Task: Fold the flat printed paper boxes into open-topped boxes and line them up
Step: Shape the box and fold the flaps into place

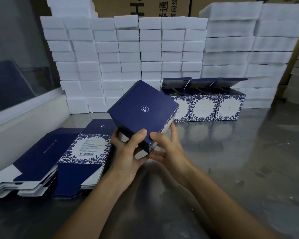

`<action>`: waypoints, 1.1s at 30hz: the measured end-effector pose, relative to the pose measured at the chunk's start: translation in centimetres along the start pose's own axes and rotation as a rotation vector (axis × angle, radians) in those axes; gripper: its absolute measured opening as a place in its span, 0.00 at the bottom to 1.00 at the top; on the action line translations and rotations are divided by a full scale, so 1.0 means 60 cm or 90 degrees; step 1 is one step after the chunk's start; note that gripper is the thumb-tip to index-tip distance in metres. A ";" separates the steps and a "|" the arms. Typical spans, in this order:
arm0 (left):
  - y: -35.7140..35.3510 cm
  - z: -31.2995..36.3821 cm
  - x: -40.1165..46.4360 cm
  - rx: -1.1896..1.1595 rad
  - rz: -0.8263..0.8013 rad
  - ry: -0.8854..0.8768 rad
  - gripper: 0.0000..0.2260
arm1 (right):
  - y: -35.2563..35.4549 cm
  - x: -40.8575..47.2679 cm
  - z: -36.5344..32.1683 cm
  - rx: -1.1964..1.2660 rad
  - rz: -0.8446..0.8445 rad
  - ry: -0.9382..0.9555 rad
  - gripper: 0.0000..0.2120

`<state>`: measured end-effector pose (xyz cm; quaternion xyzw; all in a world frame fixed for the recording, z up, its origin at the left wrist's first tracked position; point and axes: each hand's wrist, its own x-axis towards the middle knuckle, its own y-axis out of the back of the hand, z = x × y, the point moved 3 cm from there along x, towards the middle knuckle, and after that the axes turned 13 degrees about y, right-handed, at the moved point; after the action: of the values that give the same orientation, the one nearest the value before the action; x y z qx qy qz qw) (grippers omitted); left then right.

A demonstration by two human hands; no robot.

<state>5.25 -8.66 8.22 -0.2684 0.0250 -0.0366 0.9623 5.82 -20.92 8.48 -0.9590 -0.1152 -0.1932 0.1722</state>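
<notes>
Gripping a folded blue box (142, 112) above the steel table (231, 161), both hands curl round its near corner: left hand (128, 152) thumb on the dark top face, right hand (167, 147) fingers on the patterned side. Box tilted. Three finished boxes (207, 106) stand in line behind; flat boxes (59, 157) stacked left.
</notes>
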 end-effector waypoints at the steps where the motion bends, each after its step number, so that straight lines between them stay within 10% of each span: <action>1: -0.002 -0.002 0.000 0.006 -0.001 -0.003 0.41 | 0.001 0.002 -0.002 -0.015 0.003 0.012 0.32; 11: 0.006 -0.002 0.005 0.062 0.006 -0.022 0.40 | 0.016 0.003 0.010 -0.046 0.104 -0.039 0.56; 33: 0.023 0.004 0.004 0.090 0.015 -0.020 0.38 | 0.037 0.013 -0.009 0.059 0.190 -0.089 0.33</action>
<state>5.59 -7.36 7.68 -0.1997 0.0102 -0.0228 0.9795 6.97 -23.01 8.60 -0.9676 0.0083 -0.0925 0.2349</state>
